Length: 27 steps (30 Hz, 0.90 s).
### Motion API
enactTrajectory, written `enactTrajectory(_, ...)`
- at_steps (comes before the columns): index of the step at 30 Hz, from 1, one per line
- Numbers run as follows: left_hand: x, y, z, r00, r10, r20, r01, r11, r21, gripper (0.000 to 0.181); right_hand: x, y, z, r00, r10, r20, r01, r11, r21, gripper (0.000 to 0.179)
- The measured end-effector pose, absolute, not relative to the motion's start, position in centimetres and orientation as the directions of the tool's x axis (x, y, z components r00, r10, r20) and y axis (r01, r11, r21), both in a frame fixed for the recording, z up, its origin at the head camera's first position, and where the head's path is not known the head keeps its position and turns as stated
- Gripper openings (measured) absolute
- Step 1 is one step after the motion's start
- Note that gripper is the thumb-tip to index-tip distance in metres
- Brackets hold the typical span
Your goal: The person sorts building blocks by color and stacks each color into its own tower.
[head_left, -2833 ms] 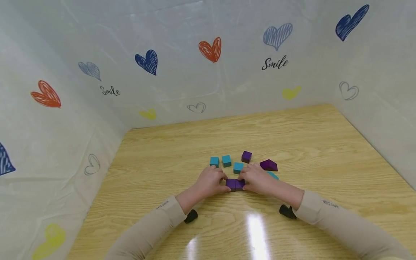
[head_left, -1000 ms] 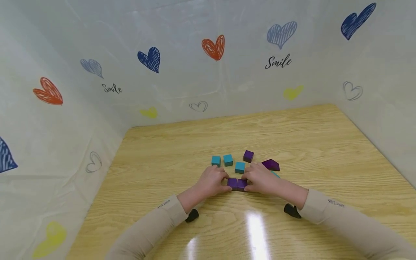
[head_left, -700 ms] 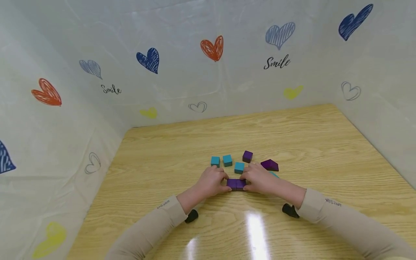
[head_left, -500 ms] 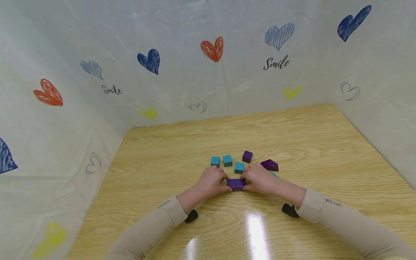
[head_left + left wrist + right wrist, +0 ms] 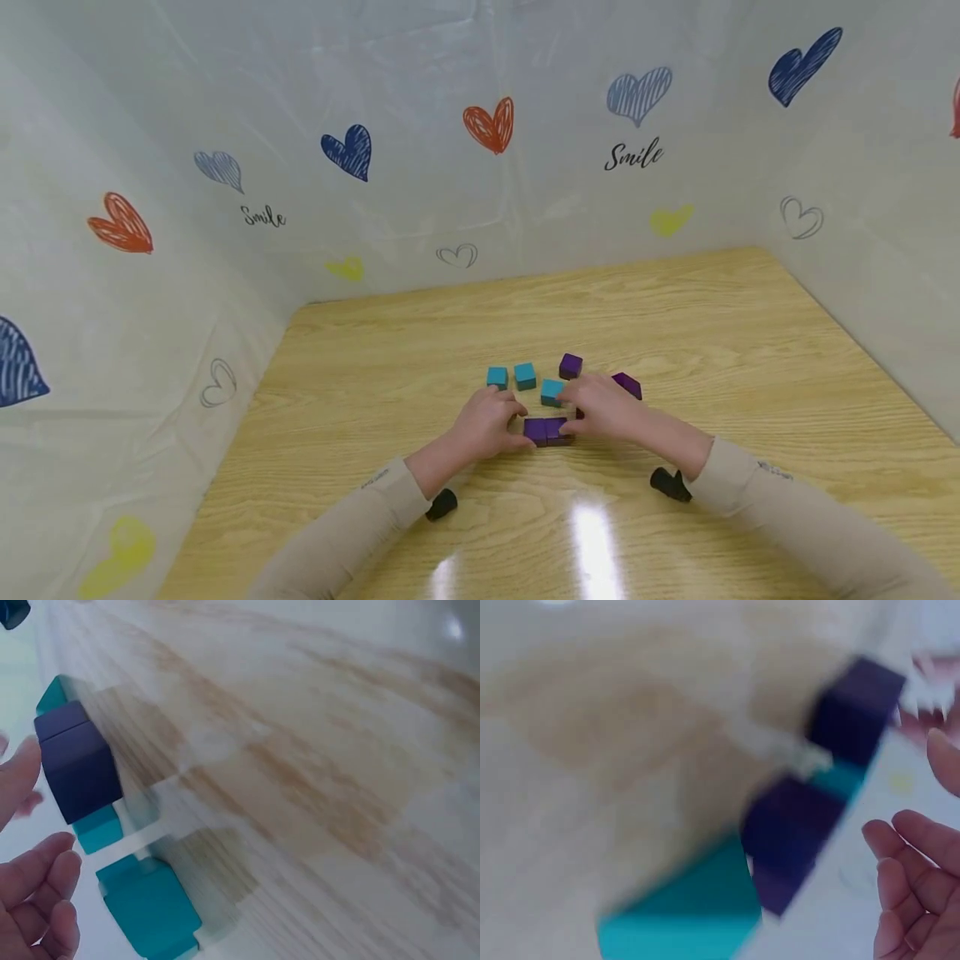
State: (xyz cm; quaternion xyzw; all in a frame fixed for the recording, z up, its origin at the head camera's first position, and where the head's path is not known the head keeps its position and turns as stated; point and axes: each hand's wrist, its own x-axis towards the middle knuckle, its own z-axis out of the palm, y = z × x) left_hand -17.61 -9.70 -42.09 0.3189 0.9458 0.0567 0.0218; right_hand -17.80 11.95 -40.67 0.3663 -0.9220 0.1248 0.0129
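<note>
Two purple cubes, a left one [image 5: 535, 430] and a right one [image 5: 556, 430], lie side by side on the table between the hands. At the left cube's end, the left hand [image 5: 483, 423] has thumb and fingers parted; the left wrist view shows its thumb close beside the purple block [image 5: 81, 761]. The right hand [image 5: 606, 408] hovers over the right end, thumb and fingers spread. In the right wrist view those fingers [image 5: 911, 859] stand apart from the purple block [image 5: 859, 712]. A bit of purple shows under the right hand; what it belongs to is unclear.
Behind the hands lie several teal cubes [image 5: 525, 376], another purple cube [image 5: 571, 365] and a purple wedge [image 5: 628, 384], partly covered. A teal wedge [image 5: 682, 915] shows in the right wrist view. Light sheeting printed with hearts walls the wooden table [image 5: 420, 333].
Earlier both hands pinched the outer ends of the purple pair. The fingers have since loosened, and the right hand has shifted, covering the teal wedge and more of the purple one.
</note>
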Motion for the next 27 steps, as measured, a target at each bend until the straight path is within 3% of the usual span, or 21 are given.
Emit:
enactTrajectory(8,-17.5,-10.3,-42.0,-0.814,0.581,-0.005,0.572,0.803,0.168,0.044,-21.0,14.0,-38.9,-0.821,-0.542,0.182,-0.571,0.789,-0.226,0.031)
enactTrajectory(19,-17.5,-10.6,-42.6,-0.820,0.572,-0.016,0.553,0.799,0.235,0.039,-24.1,13.9,-40.4,-0.870,-0.492,-0.026,-0.466,0.839,-0.283,0.038)
enactTrajectory(27,-17.6,-10.6,-43.0,-0.813,0.583,-0.015,0.562,0.790,0.244,0.038,-24.3,13.7,-40.5,-0.877,-0.476,-0.062,-0.442,0.852,-0.282,0.040)
